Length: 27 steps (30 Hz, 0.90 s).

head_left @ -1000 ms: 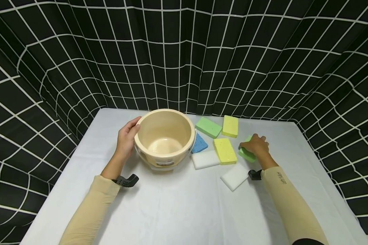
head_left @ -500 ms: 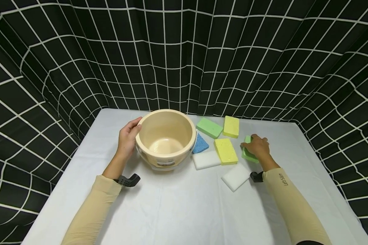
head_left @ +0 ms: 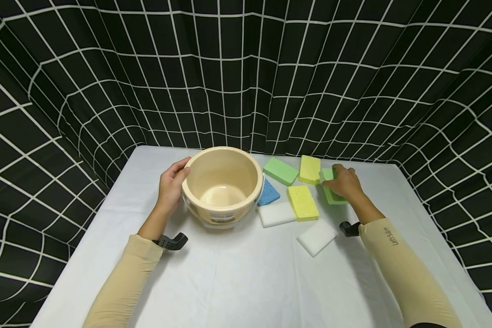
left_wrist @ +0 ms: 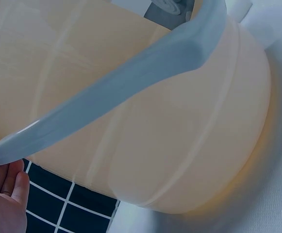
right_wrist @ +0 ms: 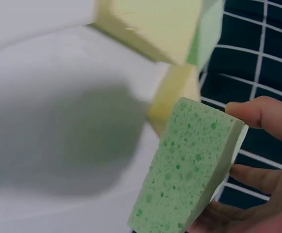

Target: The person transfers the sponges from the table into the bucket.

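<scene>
A cream bucket [head_left: 222, 175] stands upright at the back of the table, its inside visible down to the floor. My left hand [head_left: 171, 184] grips its left rim, thumb over the edge and fingers along the outside. Across the left wrist view runs the bucket's pale handle [left_wrist: 116, 99], hanging down along its side. My right hand [head_left: 345, 183] pinches a green sponge [right_wrist: 184, 165] between thumb and fingers. This sponge is tilted and raised off the table, with a soft shadow on the cloth below it.
Between bucket and right hand lie a blue sponge [head_left: 268, 193], a second green sponge [head_left: 280, 171], two yellow sponges [head_left: 303, 202] and two white sponges [head_left: 276, 214]. A black grid curtain [head_left: 238, 82] hangs behind the white-clothed table [head_left: 246, 282].
My right hand has taken the green sponge from the table, lifted it and moved slightly away toward the back. The left hand keeps its grip on the bucket.
</scene>
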{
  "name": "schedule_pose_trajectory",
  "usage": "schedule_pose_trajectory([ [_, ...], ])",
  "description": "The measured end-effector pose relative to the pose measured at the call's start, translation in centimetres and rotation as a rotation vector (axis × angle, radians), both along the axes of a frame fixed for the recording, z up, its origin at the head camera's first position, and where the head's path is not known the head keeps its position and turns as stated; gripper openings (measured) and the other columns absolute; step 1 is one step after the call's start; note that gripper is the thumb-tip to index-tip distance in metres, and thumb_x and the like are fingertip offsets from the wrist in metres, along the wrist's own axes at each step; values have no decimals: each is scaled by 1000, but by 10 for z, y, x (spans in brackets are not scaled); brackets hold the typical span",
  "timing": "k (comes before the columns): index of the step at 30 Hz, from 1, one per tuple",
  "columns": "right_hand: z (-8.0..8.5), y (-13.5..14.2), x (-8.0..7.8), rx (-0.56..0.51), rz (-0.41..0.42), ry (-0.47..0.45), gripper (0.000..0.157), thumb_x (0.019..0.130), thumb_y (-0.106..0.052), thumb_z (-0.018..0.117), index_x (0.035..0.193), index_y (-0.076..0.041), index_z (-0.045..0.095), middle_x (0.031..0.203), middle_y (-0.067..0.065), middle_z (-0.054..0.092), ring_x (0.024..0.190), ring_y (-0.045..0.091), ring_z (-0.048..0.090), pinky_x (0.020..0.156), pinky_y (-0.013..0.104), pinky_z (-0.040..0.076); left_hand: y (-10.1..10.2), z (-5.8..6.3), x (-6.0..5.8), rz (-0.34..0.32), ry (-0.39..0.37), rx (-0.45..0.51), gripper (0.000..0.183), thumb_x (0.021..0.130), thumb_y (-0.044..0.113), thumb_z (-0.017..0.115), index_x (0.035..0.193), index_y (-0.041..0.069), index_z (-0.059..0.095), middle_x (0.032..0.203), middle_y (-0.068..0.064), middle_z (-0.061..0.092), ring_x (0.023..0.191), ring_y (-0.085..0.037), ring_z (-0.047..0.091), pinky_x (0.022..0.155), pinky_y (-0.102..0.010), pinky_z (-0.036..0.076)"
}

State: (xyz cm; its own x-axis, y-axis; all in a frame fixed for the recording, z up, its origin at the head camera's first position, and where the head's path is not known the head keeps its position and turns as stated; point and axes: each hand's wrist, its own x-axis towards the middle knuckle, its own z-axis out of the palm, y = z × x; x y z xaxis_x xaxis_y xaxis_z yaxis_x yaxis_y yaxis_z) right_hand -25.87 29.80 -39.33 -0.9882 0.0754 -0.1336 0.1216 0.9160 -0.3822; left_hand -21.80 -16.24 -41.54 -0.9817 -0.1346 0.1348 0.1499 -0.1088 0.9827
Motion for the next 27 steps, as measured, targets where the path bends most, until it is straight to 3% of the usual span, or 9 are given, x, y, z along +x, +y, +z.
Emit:
schedule_pose_trajectory([
  [7, 28, -11, -1, 20, 59, 18, 83, 86, -33, 68, 145, 9, 27, 137, 39, 38, 119, 50, 44, 99, 63, 43, -1, 0, 1, 9, 4, -6, 39, 99, 7, 49, 135, -6, 51, 137, -21, 53, 104, -5, 59, 87, -11, 54],
  [17, 62, -22, -4, 69, 128, 38, 94, 79, -31, 76, 141, 20, 27, 134, 41, 40, 121, 50, 42, 103, 62, 42, -1, -1, 0, 14, 10, -12, 39, 99, 8, 50, 135, -5, 52, 139, -21, 53, 107, -5, 59, 90, -12, 53],
  [27, 80, -41, -1, 44, 163, 143, 83, 76, -28, 78, 135, 18, 42, 125, 36, 47, 111, 42, 43, 97, 57, 45, 0, -1, 0, 22, 5, -31, 39, 98, 8, 50, 135, -5, 53, 139, -21, 53, 109, -5, 59, 93, -13, 53],
])
